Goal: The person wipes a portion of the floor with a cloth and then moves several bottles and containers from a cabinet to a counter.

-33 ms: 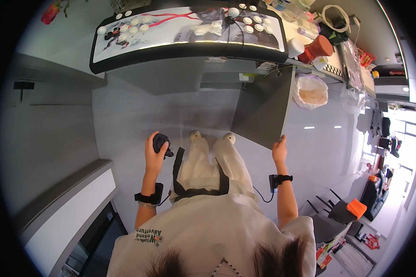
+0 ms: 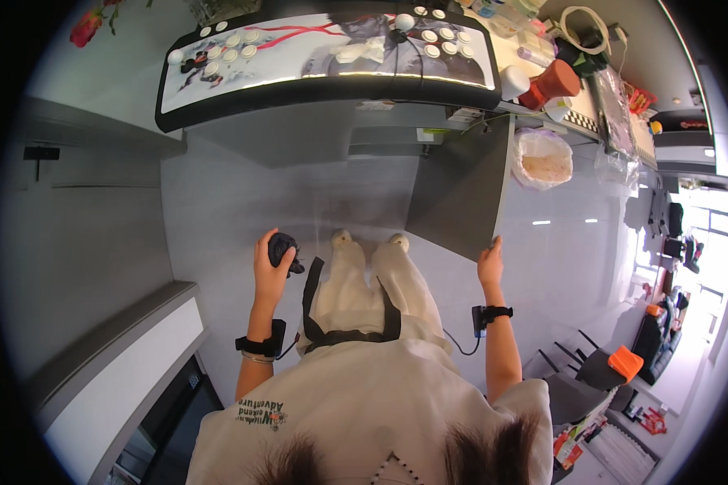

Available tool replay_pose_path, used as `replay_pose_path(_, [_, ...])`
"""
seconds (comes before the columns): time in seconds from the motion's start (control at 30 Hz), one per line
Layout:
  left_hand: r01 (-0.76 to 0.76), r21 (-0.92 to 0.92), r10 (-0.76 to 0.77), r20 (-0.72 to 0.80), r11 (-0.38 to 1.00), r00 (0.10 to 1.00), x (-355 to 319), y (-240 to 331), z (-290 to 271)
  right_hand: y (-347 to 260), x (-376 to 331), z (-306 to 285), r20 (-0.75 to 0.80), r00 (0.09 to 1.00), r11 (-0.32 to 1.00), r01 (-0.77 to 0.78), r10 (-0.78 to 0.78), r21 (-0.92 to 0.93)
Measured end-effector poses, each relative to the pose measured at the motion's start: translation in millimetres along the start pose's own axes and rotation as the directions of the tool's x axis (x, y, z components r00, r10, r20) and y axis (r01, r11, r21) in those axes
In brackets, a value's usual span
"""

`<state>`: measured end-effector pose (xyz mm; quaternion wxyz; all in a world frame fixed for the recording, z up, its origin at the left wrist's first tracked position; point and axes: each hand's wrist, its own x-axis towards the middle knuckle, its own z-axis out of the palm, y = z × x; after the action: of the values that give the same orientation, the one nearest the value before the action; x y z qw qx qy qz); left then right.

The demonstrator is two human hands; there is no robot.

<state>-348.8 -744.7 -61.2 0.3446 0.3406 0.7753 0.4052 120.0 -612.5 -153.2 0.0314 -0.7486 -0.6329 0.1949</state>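
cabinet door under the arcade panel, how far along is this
Done: the grey cabinet door stands swung open, its opening exposed below the arcade control panel. In hand: the right hand grips the door's lower corner, and the left hand holds a small black object. Left: nothing has gone into the opening yet; its inside is too dim to judge.

A: Light check, head view. Scene bright and even. Strongest source is the window [image 2: 708, 222] at far right; it is blown out to white.

B: Glare?

A: Yes. Pale streaks on the glossy grey floor [image 2: 243, 194], plus a bright line along the front edge of the arcade control panel [image 2: 323, 56].

B: Shadows?

A: Soft; a dark patch under that panel.

B: Distortion?

A: Heavy fisheye. Straight edges bow near the rim, corners go black. My hair at the bottom edge is blurred; centre is sharp.
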Motion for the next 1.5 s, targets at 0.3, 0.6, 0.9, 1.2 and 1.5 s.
replay_pose_path(0.3, [-0.115,0.039,0.113,0.056,0.993,0.992,16,22,28,30,13,-26,-0.002,0.992,0.989,-0.128,0.129,-0.078])
replay_pose_path(0.6, [-0.070,0.019,0.070,0.009,0.997,0.998,15,45,57,73,38,-29,-0.115,0.988,0.983,-0.121,0.105,-0.140])
replay_pose_path(0.9, [0.011,0.164,-0.003,-0.051,0.986,0.999,3,91,81,-17,89,-49,-0.329,0.916,0.971,0.239,-0.230,-0.015])
replay_pose_path(1.2, [0.122,0.219,-0.078,-0.201,0.968,0.976,-33,113,102,-271,186,77,0.110,0.736,0.546,0.384,-0.668,0.745])
replay_pose_path(1.5, [0.264,0.181,-0.180,-0.382,0.947,0.907,-103,93,81,-352,184,148,0.169,0.756,0.579,0.317,-0.633,0.751])
